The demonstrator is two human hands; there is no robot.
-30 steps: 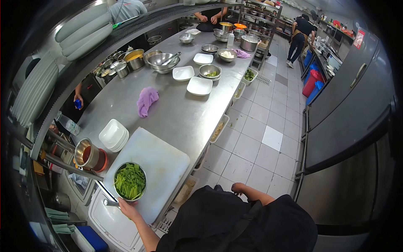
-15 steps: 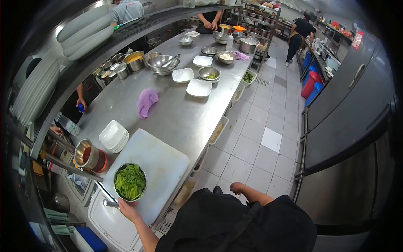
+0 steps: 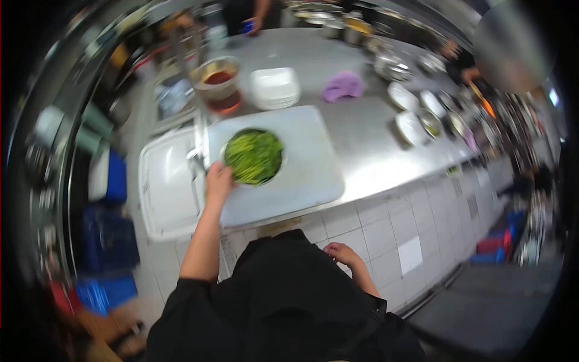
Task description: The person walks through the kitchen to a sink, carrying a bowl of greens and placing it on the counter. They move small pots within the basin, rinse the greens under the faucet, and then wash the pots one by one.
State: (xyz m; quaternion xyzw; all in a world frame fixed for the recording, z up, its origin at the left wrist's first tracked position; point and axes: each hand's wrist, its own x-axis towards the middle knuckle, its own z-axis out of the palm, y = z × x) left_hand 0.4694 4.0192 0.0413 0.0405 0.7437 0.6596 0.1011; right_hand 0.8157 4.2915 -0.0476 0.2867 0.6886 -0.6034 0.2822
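A round metal pot full of cut leafy greens stands on a white cutting board. My left hand is closed at the pot's near left side, where a metal handle juts out past my fingers. Part of the grip is hidden and blurred. Beside my dark apron, over the floor, hangs my right hand with curled fingers and nothing visible in it.
Behind the board are stacked white dishes, a metal container of red liquid and a purple cloth. White square dishes and metal bowls stand further right. A white lid lies left. Another person's hand is across the counter.
The view has swung left, so the pot and board appear nearer the middle. My left hand stays at the pot. My right hand remains low and curled.
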